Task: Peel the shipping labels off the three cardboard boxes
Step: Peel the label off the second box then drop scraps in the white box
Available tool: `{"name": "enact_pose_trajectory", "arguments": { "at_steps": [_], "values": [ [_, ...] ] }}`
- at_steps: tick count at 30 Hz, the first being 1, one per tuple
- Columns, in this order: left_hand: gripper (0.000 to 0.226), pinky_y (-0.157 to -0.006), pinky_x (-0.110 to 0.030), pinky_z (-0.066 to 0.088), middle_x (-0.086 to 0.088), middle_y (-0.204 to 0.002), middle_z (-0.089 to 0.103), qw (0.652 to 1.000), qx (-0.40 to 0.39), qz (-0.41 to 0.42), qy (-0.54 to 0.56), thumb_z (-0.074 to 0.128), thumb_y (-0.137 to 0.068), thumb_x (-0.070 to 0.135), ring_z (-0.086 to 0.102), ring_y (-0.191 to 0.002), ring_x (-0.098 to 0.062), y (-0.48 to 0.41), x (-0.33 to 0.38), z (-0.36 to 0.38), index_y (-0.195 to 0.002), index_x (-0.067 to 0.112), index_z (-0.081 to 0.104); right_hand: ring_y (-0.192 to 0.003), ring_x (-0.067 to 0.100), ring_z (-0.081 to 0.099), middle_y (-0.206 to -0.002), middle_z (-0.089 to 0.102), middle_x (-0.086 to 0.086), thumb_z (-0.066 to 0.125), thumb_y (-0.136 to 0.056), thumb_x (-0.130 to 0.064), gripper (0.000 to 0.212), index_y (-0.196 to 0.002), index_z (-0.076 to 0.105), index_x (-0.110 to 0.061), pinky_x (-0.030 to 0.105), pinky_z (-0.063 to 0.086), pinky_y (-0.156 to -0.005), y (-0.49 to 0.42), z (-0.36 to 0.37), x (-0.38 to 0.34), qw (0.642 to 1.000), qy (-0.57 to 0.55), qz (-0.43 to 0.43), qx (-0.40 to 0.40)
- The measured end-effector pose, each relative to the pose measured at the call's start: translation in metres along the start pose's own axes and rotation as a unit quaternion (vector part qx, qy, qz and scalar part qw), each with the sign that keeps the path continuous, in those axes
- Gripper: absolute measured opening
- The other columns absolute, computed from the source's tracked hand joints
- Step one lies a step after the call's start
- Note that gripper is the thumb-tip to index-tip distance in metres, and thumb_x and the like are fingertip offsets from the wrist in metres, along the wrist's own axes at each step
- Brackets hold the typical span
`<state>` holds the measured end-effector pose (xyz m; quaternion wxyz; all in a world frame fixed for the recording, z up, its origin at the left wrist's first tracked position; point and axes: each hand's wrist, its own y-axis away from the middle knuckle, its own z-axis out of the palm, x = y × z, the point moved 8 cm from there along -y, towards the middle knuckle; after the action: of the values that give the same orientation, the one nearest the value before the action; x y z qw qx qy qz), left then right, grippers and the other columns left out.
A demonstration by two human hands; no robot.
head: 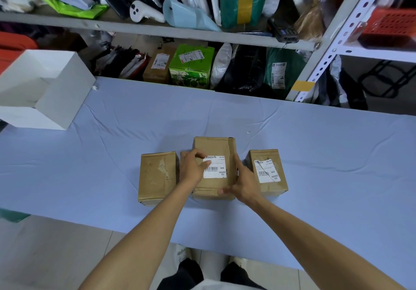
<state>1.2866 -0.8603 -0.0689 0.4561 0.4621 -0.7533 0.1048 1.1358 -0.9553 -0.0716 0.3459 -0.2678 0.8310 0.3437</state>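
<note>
Three brown cardboard boxes stand in a row on the blue cloth. The left box (157, 177) has a bare top with torn patches and no label. The middle box (213, 147) carries a white shipping label (215, 170). My left hand (193, 168) rests on the label's left edge, its fingers pinching at the upper left corner. My right hand (242, 180) grips the middle box's right side and front corner. The right box (267, 172) carries a creased white label (266, 170) and is touched by neither hand.
A white open box (45, 89) sits at the table's far left. Metal shelves (157, 28) behind the blue-covered table (315, 154) hold parcels, bags and a green carton (191, 66). A small white scrap (248, 132) lies on the cloth behind the boxes.
</note>
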Motion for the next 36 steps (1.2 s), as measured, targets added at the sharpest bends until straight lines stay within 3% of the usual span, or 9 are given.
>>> {"name": "enact_pose_trajectory", "arguments": {
  "at_steps": [5,12,14,16,19,21,27,33,36],
  "values": [
    [0.007,-0.080,-0.019,0.032,0.003,-0.108,0.045,0.996,0.076,-0.035,-0.012,0.064,-0.089,0.015,0.053,-0.100,-0.017,0.001,-0.006,0.002,-0.086,0.021,0.063,-0.093,0.012,0.048,-0.106,0.054,-0.004,0.088,-0.054,-0.008,0.129,-0.153,0.007,-0.024,0.021,0.041,-0.075,-0.001,0.000,0.001,1.000,0.004,0.008,-0.005],
    [0.010,-0.069,-0.006,0.030,-0.004,-0.114,0.050,0.998,0.058,-0.028,0.000,0.062,-0.090,0.010,0.044,-0.075,-0.002,-0.003,-0.005,0.004,-0.084,0.018,0.061,-0.076,-0.004,0.045,-0.086,0.043,-0.022,0.089,-0.052,-0.006,0.129,-0.153,0.009,-0.024,-0.003,0.037,-0.059,-0.002,-0.002,0.001,1.000,0.010,0.003,0.003],
    [0.010,-0.079,-0.008,0.036,-0.008,-0.114,0.055,0.998,0.048,-0.005,0.031,0.065,-0.087,0.007,0.052,-0.083,-0.006,-0.002,-0.003,0.002,-0.085,0.016,0.063,-0.077,0.001,0.045,-0.087,0.043,-0.023,0.089,-0.053,-0.007,0.128,-0.153,0.009,-0.023,0.000,0.039,-0.058,-0.002,-0.003,0.001,1.000,0.011,0.001,0.002],
    [0.017,-0.099,-0.026,0.044,-0.009,-0.117,0.059,0.997,0.019,0.002,0.079,0.067,-0.084,0.003,0.058,-0.101,-0.015,0.001,-0.006,-0.001,-0.095,0.016,0.065,-0.081,0.003,0.044,-0.088,0.043,-0.024,0.089,-0.054,-0.008,0.127,-0.153,0.010,-0.023,0.001,0.039,-0.056,-0.001,-0.003,0.000,1.000,0.012,-0.001,0.003],
    [0.058,-0.106,-0.043,0.043,-0.007,-0.133,0.051,0.991,-0.043,0.000,0.130,0.069,-0.078,-0.005,0.050,-0.124,-0.021,0.015,-0.013,-0.001,-0.128,0.020,0.055,-0.086,0.003,0.045,-0.094,0.047,-0.020,0.089,-0.054,-0.008,0.127,-0.153,0.010,-0.023,0.004,0.037,-0.062,-0.001,-0.003,-0.001,1.000,0.008,-0.005,0.003],
    [0.076,-0.106,-0.043,0.044,-0.007,-0.137,0.046,0.991,-0.051,-0.003,0.121,0.068,-0.073,-0.010,0.047,-0.127,-0.022,0.027,-0.021,0.000,-0.137,0.023,0.046,-0.093,0.007,0.046,-0.102,0.051,-0.012,0.089,-0.054,-0.008,0.128,-0.153,0.009,-0.022,0.014,0.039,-0.075,0.000,-0.001,-0.001,1.000,0.001,-0.005,-0.004],
    [0.073,-0.095,-0.022,0.047,0.001,-0.132,0.052,0.986,-0.042,-0.012,0.159,0.070,-0.072,-0.015,0.049,-0.119,-0.009,0.040,-0.029,-0.001,-0.131,0.023,0.049,-0.098,0.008,0.045,-0.104,0.050,-0.011,0.089,-0.053,-0.006,0.127,-0.152,0.011,-0.023,0.018,0.038,-0.080,0.000,-0.002,-0.004,1.000,-0.012,-0.015,-0.008],
    [0.072,-0.094,-0.024,0.051,0.003,-0.129,0.055,0.983,-0.055,-0.014,0.177,0.070,-0.070,-0.016,0.050,-0.119,-0.006,0.043,-0.028,-0.002,-0.126,0.026,0.051,-0.098,0.008,0.044,-0.101,0.048,-0.017,0.089,-0.054,-0.006,0.126,-0.152,0.013,-0.025,0.020,0.039,-0.080,0.002,0.000,-0.002,1.000,-0.013,-0.016,-0.001],
    [0.067,-0.096,-0.036,0.052,0.000,-0.125,0.057,0.991,-0.036,-0.014,0.131,0.070,-0.068,-0.012,0.056,-0.116,-0.014,0.037,-0.023,-0.006,-0.120,0.027,0.056,-0.096,0.008,0.048,-0.103,0.052,-0.014,0.087,-0.053,-0.004,0.126,-0.152,0.013,-0.030,0.019,0.042,-0.075,0.002,0.001,-0.002,1.000,-0.014,-0.018,0.006]
  ]
}}
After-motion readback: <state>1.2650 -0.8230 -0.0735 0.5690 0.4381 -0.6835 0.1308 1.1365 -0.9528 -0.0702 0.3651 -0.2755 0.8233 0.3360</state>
